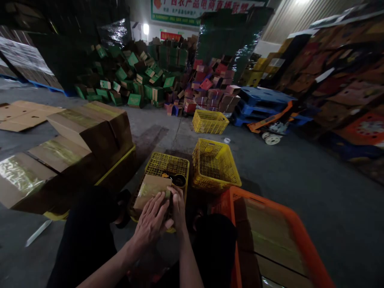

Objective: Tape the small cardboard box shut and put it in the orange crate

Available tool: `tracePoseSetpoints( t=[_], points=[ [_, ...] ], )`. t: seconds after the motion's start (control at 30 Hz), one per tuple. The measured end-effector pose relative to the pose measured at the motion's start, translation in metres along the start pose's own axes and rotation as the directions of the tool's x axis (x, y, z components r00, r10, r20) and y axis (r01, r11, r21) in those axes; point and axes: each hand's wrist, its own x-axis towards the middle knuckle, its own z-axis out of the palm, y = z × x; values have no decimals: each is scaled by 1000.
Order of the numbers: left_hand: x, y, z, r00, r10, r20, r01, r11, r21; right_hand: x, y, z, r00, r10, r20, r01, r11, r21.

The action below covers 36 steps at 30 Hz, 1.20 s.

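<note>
A small cardboard box [150,190] with shiny tape on top lies on an upturned yellow crate [167,163] in front of me. My left hand [151,221] rests flat on the box's near edge, fingers spread. My right hand [179,204] is at the box's right side, fingers curled around a dark tape roll or dispenser [179,181] at the box's far right corner. My knees in dark trousers frame the crate.
Taped cardboard boxes [75,140] are stacked at my left. An orange crate [285,224] holding flat cardboard stands at my right, and two more yellow crates [214,164] sit ahead. Piles of green and red boxes, blue pallets [264,100] and a pallet jack lie beyond.
</note>
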Motion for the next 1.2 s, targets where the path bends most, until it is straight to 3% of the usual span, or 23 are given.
tracePoseSetpoints(
  t=[0.27,0.53,0.77,1.0,1.2],
  points=[
    [0,1,-3,1000,14,18,-15,995,103,0,4,5,999,39,-7,-37,986,163],
    [3,3,-1,1000,7,23,-10,990,138,20,-6,-7,983,144,116,-159,978,136],
    [7,1,-6,999,-10,35,8,998,68,47,-15,-10,934,124,335,-204,955,217],
    [10,-13,-22,993,34,117,-33,999,-5,48,-23,-13,941,152,302,-211,962,175],
    [13,-28,-27,993,36,109,-38,999,17,49,-19,-15,941,143,308,-203,964,172]
  ],
)
